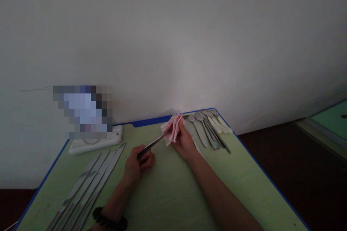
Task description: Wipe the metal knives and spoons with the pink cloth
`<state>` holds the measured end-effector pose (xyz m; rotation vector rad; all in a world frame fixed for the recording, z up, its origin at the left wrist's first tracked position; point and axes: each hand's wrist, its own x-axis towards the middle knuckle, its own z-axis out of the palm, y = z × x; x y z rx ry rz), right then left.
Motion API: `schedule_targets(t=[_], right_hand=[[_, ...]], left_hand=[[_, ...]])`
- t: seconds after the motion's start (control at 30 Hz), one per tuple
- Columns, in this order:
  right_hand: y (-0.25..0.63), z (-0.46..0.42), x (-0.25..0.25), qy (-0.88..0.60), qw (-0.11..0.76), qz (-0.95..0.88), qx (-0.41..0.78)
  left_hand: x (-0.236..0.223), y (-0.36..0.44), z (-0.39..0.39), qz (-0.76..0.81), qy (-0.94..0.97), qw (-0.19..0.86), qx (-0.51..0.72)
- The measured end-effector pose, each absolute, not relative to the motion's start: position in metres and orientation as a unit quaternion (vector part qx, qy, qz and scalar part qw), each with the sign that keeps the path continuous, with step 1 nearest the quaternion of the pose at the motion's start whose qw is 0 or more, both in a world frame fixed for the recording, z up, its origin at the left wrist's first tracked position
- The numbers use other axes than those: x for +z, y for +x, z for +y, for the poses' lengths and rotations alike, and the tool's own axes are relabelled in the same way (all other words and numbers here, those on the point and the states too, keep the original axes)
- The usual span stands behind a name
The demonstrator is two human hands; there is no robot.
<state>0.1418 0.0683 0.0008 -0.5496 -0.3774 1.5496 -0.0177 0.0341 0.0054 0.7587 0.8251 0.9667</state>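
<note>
My left hand [139,160] is closed round one end of a slim metal piece of cutlery [155,142], which slants up to the right. Its kind cannot be told, because a pink and white cloth [170,130] covers the far part. Gripping that folded cloth, my right hand [184,140] presses it around the metal. A dark tip shows just past the cloth. Right of my right hand lie several metal spoons and forks [207,130], some with white handles [214,124]. Several table knives [90,180] lie side by side left of my left hand.
The green table [168,195] has a blue edge and stands against a pale wall [173,43]. At its back left is a white device or stand [96,142], with a blurred-out screen [84,110] above it. A green surface [330,126] is at the far right.
</note>
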Motion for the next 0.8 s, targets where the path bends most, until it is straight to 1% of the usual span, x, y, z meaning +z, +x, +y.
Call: schedule_targets(t=[0.13, 0.2, 0.27, 0.37, 0.5, 0.6, 0.7, 0.8], right_hand=[[0.137, 0.064, -0.002, -0.291, 0.618, -0.236, 0.691], [0.137, 0.066, -0.004, -0.297, 0.616, -0.233, 0.691], [0.139, 0.069, -0.004, -0.276, 0.652, -0.185, 0.682], [0.145, 0.074, -0.002, -0.2, 0.718, -0.07, 0.663], [0.15, 0.075, 0.006, -0.144, 0.73, -0.035, 0.668], [0.152, 0.072, 0.009, -0.153, 0.732, -0.032, 0.663], [0.153, 0.072, 0.009, -0.166, 0.714, -0.037, 0.679], [0.153, 0.073, 0.005, -0.189, 0.699, -0.056, 0.688]], left_hand=[[0.005, -0.015, 0.033, 0.388, 0.361, 0.728, 0.434], [0.005, -0.015, 0.033, 0.398, 0.372, 0.729, 0.415], [0.005, -0.016, 0.033, 0.401, 0.388, 0.732, 0.391], [0.007, -0.019, 0.032, 0.392, 0.406, 0.744, 0.358], [0.008, -0.023, 0.031, 0.353, 0.389, 0.782, 0.335], [0.007, -0.026, 0.032, 0.3, 0.356, 0.827, 0.314], [0.005, -0.029, 0.034, 0.221, 0.327, 0.883, 0.254], [0.004, -0.031, 0.036, 0.185, 0.305, 0.906, 0.23]])
